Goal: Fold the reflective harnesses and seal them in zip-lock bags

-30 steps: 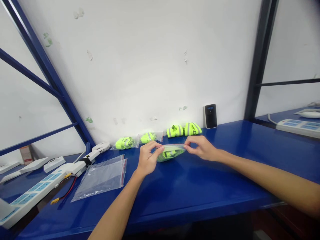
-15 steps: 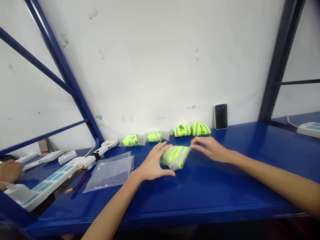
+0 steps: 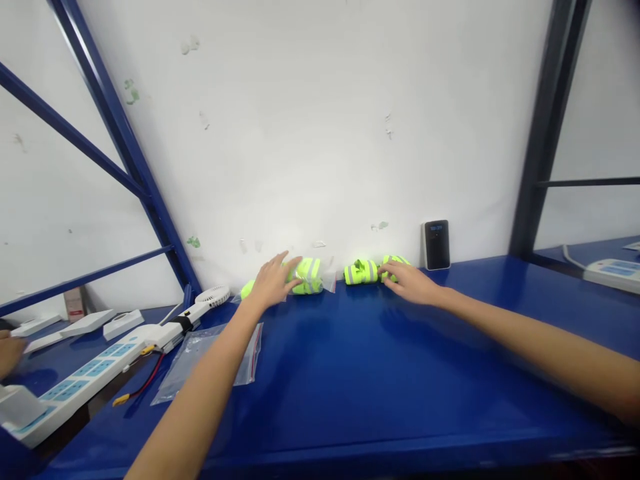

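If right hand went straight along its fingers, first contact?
Likely the left neon-yellow roll of the pair by the right hand. The right neon-yellow roll, partly hidden by the hand, may be nearer or already touched; depth is unclear.

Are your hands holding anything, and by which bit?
Left hand: open, by a bagged yellow roll. Whether the right hand grips the rightmost roll cannot be told.

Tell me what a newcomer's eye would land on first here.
Probably the bagged neon-yellow bundle by the left hand and the neon-yellow roll just left of the right hand, both near the foot of the white wall. Next, perhaps, the broad blue table beneath them, and the black-fronted device standing upright to their right.
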`<state>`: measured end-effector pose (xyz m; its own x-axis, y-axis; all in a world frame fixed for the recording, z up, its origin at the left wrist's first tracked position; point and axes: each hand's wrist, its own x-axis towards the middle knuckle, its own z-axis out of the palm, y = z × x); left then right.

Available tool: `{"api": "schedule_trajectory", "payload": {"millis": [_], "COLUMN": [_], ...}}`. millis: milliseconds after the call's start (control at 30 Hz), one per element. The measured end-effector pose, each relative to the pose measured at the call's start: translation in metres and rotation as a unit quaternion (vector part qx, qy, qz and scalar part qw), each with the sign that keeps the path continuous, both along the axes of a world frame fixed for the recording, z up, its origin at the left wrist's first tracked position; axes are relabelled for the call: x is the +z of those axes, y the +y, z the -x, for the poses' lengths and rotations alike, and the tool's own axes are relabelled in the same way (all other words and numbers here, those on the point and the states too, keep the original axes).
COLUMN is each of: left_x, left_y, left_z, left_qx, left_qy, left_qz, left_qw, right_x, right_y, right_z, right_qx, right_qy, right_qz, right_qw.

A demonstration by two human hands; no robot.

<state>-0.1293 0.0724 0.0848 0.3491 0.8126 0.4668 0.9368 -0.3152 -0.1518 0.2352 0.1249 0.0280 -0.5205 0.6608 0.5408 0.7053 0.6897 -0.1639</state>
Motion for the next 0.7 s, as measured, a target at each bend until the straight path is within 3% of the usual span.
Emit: {"api": "schedule_trajectory", "payload": {"millis": [67, 133, 267, 433, 567, 700], "left_x": [0.003, -0.003, -0.026, -0.046, -0.052, -0.053], "left_y": [0.012, 0.015, 0.006, -0.003, -0.013, -0.021], "left_z": [0.004, 0.000, -0.023, -0.037, -0.040, -0.048], "left_qx": [0.066, 0.076, 0.003, -0.018, -0.081, -0.173], "left_qy": [0.017, 0.028, 0.028, 0.010, -0.005, -0.007], "left_qz": [0.033, 0.047, 0.012, 0.018, -0.056, -0.071], "left_qw": [0.997, 0.996, 1.000, 1.000, 0.995, 0.982], "right_x": [0.008, 0.013, 0.009, -0.003, -0.010, -0.014], "right_y": [0.011, 0.022, 0.041, 0.055, 0.045, 0.020], "right_z": [0.008, 0.016, 0.036, 0.064, 0.077, 0.073], "right_qx": [-0.023, -0.051, -0.057, -0.086, -0.093, -0.068], "right_qy": [-0.028, -0.053, -0.109, -0.150, -0.165, -0.175], "right_qz": [-0.019, -0.014, 0.028, 0.073, 0.076, 0.052], "right_qw": [0.999, 0.997, 0.992, 0.982, 0.979, 0.981]}}
